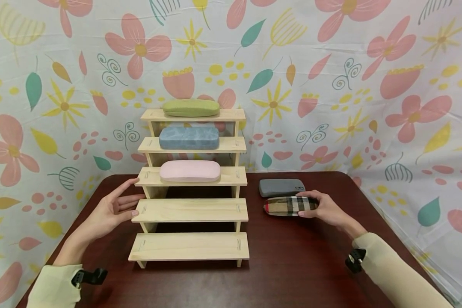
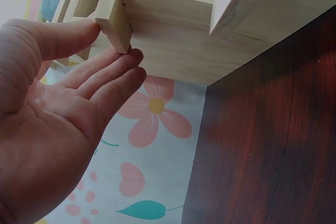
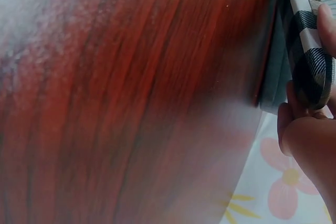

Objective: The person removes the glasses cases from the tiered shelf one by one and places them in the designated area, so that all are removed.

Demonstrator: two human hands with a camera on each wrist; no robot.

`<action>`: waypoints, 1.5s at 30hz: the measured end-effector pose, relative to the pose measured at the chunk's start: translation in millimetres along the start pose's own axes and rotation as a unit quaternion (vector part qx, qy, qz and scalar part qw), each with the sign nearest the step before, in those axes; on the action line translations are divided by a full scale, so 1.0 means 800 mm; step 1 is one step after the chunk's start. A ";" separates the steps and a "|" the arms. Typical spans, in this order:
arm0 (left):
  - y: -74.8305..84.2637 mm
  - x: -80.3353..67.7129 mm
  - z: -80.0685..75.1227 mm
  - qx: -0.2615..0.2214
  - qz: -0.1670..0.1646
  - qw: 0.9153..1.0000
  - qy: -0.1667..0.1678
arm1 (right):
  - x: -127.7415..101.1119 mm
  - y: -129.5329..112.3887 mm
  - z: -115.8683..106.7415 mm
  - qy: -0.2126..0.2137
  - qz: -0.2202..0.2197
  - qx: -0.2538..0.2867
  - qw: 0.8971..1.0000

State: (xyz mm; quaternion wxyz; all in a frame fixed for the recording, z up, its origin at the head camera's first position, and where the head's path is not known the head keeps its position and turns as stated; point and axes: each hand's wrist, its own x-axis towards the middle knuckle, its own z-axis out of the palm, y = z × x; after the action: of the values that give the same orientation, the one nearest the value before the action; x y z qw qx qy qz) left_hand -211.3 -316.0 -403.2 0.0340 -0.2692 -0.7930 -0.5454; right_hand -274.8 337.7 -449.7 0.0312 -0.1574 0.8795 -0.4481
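Observation:
My right hand point(image 1: 325, 208) grips the right end of a plaid glasses case point(image 1: 282, 206), tan with black, white and red bands. In the right wrist view, the plaid case point(image 3: 307, 35) is held between thumb and fingers. Right behind it is a grey glasses case point(image 1: 279, 188). My left hand point(image 1: 113, 208) is at the left side of a stepped wooden rack point(image 1: 188, 247), its fairly straight fingers and thumb touching the board ends. On the rack's upper steps lie a green glasses case point(image 1: 191, 108), a blue glasses case point(image 1: 189, 138) and a pink glasses case point(image 1: 190, 171).
The rack stands on a dark red-brown table point(image 1: 292, 265), left of the plaid and grey cases. A floral-patterned cloth point(image 1: 315, 85) hangs behind and beside the table. The two lower steps of the rack show bare wood.

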 end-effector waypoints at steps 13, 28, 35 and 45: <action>0.001 0.001 0.000 0.000 0.003 1.000 0.000 | 0.007 0.016 0.001 -0.016 -0.019 -0.029 0.999; 0.001 0.000 0.000 -0.001 0.002 1.000 -0.002 | 0.012 0.020 0.002 -0.033 -0.047 -0.036 0.998; 0.000 0.000 0.000 0.002 0.005 1.000 -0.001 | 0.013 0.023 0.002 -0.038 -0.051 -0.036 0.997; 0.002 0.000 0.000 -0.002 -0.005 1.000 -0.001 | 0.016 0.022 0.002 -0.034 -0.062 -0.053 0.996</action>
State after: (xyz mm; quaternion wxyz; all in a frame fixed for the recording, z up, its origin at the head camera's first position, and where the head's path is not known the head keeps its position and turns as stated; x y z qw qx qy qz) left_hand -210.5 -315.3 -402.0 0.0298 -0.2656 -0.7932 -0.5472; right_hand -291.0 342.2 -464.0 0.0246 -0.2286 0.8890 -0.3959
